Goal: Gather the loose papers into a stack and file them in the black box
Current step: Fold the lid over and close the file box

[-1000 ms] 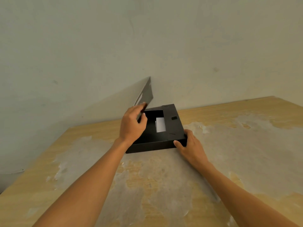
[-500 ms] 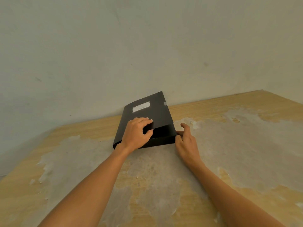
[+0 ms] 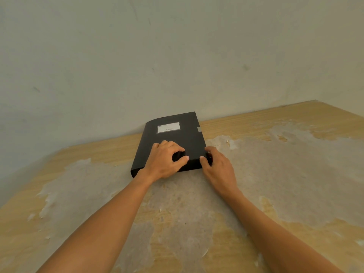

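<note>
The black box (image 3: 173, 137) lies flat on the table near the wall, its lid down, with a white label (image 3: 168, 127) on top. My left hand (image 3: 165, 161) rests on the lid's near edge, fingers on top and thumb on the front face. At the box's near right corner my right hand (image 3: 217, 167) pinches the corner, thumb on the front and fingers on the side. No loose papers are in view; the inside of the box is hidden.
The wooden table (image 3: 275, 174) has a worn, peeling grey surface. A pale wall (image 3: 177, 56) stands directly behind the box. The table's right corner (image 3: 317, 100) shows at the far right.
The lid stood upright a second ago with white paper showing inside; my left hand swung it down and now it lies flat. My right hand shifted onto the near right corner.
</note>
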The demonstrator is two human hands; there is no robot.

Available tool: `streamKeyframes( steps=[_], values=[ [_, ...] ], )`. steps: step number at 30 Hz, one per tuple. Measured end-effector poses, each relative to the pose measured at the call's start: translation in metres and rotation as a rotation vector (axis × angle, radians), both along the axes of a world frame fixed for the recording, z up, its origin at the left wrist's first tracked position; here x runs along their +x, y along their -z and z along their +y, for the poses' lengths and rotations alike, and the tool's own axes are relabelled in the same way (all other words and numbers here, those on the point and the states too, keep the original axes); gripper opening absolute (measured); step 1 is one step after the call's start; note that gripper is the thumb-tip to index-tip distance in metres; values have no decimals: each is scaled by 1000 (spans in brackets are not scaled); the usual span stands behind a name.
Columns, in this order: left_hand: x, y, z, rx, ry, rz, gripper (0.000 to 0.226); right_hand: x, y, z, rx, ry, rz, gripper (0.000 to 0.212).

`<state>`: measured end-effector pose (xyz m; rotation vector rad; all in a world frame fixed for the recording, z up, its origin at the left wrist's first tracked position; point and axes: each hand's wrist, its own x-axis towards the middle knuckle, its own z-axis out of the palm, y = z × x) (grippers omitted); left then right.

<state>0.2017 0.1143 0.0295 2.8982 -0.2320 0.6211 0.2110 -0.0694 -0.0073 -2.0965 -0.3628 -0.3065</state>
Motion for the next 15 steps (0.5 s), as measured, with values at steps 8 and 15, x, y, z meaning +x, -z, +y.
streamKeyframes(
  steps=[8,15],
  values=[
    [45,-14,-9,-112,-34,334,47,2,2,2,-112,5,-53,42],
    [93,-18,-32,-47,-8,476,53,5,3,3,-161,12,-81,44]
  ],
)
